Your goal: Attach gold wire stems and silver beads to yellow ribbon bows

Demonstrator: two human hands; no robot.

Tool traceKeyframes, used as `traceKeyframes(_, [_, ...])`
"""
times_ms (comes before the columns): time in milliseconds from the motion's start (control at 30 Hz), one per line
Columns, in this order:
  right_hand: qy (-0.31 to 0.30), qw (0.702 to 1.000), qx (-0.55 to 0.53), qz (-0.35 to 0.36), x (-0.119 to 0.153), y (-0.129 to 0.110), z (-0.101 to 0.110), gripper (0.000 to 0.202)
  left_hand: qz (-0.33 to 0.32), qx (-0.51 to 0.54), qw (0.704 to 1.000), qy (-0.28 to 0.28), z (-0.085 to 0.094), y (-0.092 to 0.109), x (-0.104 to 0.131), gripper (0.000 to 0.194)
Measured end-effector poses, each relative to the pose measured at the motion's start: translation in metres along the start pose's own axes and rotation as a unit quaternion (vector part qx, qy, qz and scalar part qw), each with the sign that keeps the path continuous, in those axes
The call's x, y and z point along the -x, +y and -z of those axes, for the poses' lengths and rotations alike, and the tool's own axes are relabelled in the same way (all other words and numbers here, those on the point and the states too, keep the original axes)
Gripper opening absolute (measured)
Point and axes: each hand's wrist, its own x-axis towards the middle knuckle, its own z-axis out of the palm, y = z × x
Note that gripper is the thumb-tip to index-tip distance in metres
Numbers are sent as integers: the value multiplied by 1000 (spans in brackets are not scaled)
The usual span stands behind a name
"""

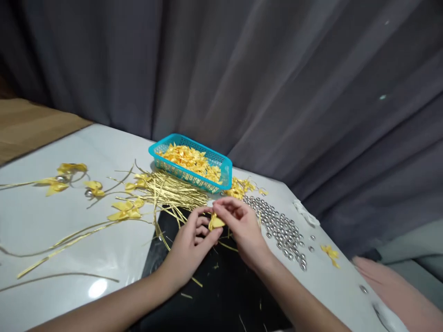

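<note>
Between my two hands, over the black mat (207, 286), is a small yellow ribbon bow (216, 222). My left hand (195, 233) pinches its lower left side with thumb and fingers. On the upper right, my right hand (242, 226) has its thumb and index finger closed on the same bow. A gold cord (230, 247) runs out from under my hands to the right; whether it joins the bow is hidden. Just beyond my hands lies a heap of gold cords (173, 190).
Behind the cords stands a blue basket (226, 173) of yellow bows. Silver beads (277, 223) spread at the right, with a white crumpled item (306, 213) beyond. Bows on cords (126, 210) lie left on the white table (86, 249). Dark curtains (207, 69) hang behind.
</note>
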Motion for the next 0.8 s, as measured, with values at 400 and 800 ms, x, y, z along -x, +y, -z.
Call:
traceKeyframes(400, [62,989,-101,-92,72,30,25,27,53,-144,971,-182,-1,4,2,37])
traceKeyframes(800, [-83,983,123,105,74,27,39,24,72,-226,941,-242,1,1,2,32])
